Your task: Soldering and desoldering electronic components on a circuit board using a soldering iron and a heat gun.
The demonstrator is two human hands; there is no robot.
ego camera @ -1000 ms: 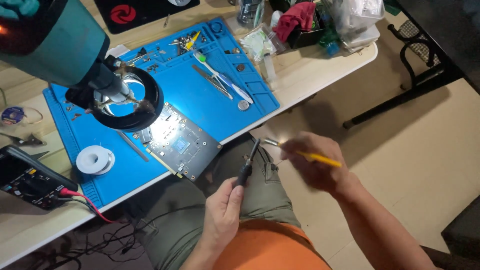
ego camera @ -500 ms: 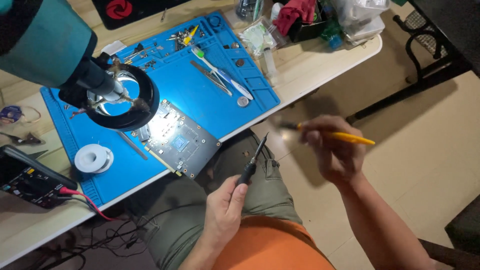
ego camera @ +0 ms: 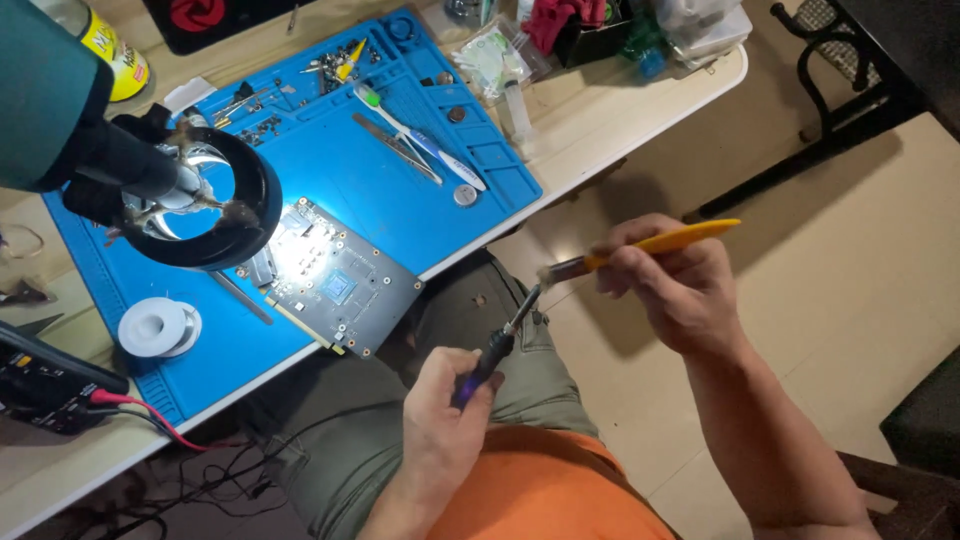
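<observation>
Seated at the bench (ego camera: pixel 620 120), we hold two tools out over our lap, clear of the bench edge. Our left hand (ego camera: pixel 450 400) is closed around the dark handle of a soldering iron (ego camera: pixel 497 345), whose long axis runs up and to the right, its metal tip rising toward our right hand (ego camera: pixel 672 290). That hand is wrapped firmly around a yellow-handled brush (ego camera: pixel 640 245), which lies almost level, yellow end pointing right and bristle end pointing left. The bristles meet, or sit just beside, the iron's tip; motion blur keeps us from telling whether they touch. The iron's tip lies down and to the left of the right-hand grip, and the right hand is much the nearer of the two to that meeting point.

Well apart from both hands, up and to the left, a green circuit board (ego camera: pixel 335 280) lies on a blue work mat (ego camera: pixel 330 170) under the lit ring of a magnifier lamp (ego camera: pixel 195 200). A spool of solder wire (ego camera: pixel 158 327) sits at the mat's near left side, tweezers (ego camera: pixel 397 148) and a toothbrush (ego camera: pixel 420 140) lie farther up it, and a dark meter (ego camera: pixel 45 385) with a red lead rests at the left edge.
</observation>
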